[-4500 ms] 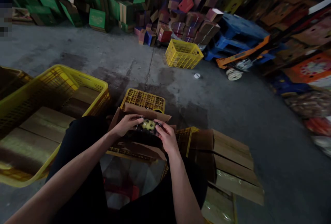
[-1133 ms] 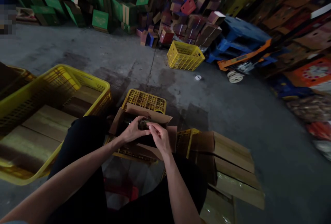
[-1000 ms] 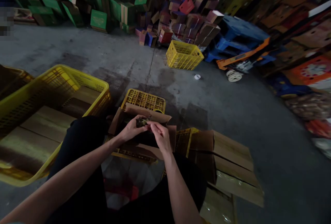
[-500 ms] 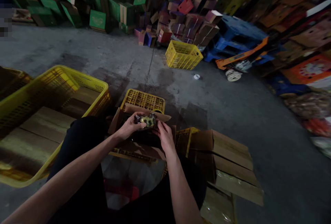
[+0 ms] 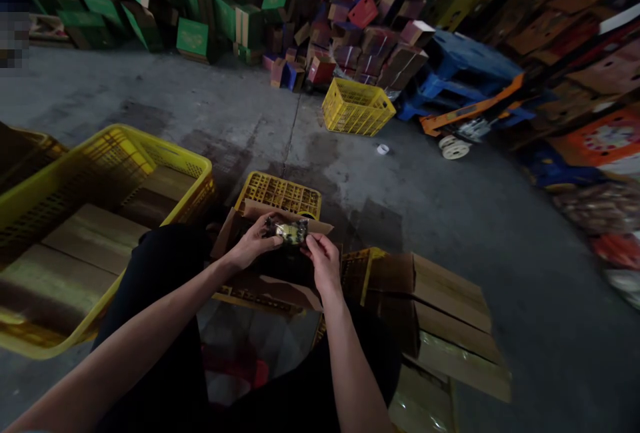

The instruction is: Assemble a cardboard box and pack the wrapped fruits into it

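Both hands meet over an open brown cardboard box (image 5: 273, 283) that rests on a yellow crate (image 5: 281, 194) in front of my knees. Between them is a small yellowish item in shiny wrapping (image 5: 288, 231). My left hand (image 5: 254, 244) pinches its left end with curled fingers. My right hand (image 5: 322, 261) grips its right end from below. The inside of the box is dark and its contents cannot be made out.
A large yellow crate (image 5: 150, 153) holding flat cardboard sits at my left. Flattened cartons (image 5: 450, 316) lie at my right. Farther off stand another yellow crate (image 5: 356, 107), a pallet jack (image 5: 467, 116), a tape roll (image 5: 383, 149) and heaps of green and red boxes.
The wrapped item, turned dark and bunched a second ago, now shows its yellow face stretched between both hands. The hands have spread slightly apart over the box.
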`<state>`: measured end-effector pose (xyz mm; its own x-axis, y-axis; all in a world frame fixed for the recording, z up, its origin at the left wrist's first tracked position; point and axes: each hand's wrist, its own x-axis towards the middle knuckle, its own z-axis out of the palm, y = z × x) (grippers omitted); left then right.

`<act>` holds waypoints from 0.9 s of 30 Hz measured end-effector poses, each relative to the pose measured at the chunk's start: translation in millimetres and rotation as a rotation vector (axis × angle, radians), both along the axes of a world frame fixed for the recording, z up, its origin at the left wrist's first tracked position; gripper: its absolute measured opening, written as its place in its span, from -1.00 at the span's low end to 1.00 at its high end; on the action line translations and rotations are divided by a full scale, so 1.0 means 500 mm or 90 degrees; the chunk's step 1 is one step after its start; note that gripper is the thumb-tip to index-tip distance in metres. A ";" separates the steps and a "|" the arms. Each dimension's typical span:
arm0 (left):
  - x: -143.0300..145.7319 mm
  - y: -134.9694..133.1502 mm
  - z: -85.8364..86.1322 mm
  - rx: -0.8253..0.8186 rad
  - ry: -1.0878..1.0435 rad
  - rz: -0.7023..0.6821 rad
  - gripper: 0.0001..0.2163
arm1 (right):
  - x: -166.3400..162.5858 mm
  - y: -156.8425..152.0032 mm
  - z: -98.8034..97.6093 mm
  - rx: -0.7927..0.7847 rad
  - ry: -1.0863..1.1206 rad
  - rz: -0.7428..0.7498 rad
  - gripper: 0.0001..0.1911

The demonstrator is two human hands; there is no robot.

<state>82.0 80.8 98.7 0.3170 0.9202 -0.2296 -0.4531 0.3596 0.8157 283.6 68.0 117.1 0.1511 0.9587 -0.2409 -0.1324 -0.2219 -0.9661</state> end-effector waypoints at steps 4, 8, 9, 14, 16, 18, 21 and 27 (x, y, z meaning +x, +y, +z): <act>-0.001 0.001 0.003 0.014 0.012 -0.006 -0.25 | 0.000 0.000 0.000 0.000 0.011 -0.004 -0.66; 0.000 0.002 0.013 0.081 0.097 0.015 -0.25 | 0.000 0.000 -0.002 -0.012 0.039 -0.015 -0.68; 0.000 0.001 0.018 0.097 0.116 0.025 -0.27 | -0.001 0.000 -0.004 -0.019 0.053 -0.023 -0.69; 0.004 0.000 0.038 0.138 0.204 0.024 -0.45 | -0.015 -0.003 -0.018 -0.065 0.142 -0.036 -0.71; 0.005 -0.001 0.040 0.156 0.227 0.007 -0.51 | -0.023 -0.004 -0.026 -0.079 0.166 -0.030 -0.74; 0.004 -0.001 0.037 0.179 0.250 0.004 -0.54 | -0.029 -0.005 -0.034 -0.088 0.182 -0.028 -0.76; 0.005 -0.003 0.033 0.211 0.298 0.016 -0.55 | -0.035 -0.005 -0.042 -0.094 0.203 -0.028 -0.77; 0.006 -0.006 0.035 0.249 0.374 0.014 -0.58 | -0.039 -0.005 -0.047 -0.112 0.213 -0.012 -0.74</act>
